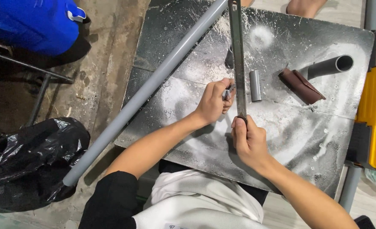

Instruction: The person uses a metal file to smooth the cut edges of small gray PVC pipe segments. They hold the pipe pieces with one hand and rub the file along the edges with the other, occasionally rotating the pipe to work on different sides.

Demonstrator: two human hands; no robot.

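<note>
Grey pipe stub (pixel 228 91) mostly hidden in left grip (pixel 213 101); right grip (pixel 248 140) clasps file (pixel 238 59).

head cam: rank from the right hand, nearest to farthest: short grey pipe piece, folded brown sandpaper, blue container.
Measured from the right hand:
1. Short grey pipe piece, just above the hand on the dusty board, beside the long metal file.
2. Folded brown sandpaper, up and to the right, next to the open-ended pipe.
3. Blue container, far off at the top-left corner, off the board.
</note>
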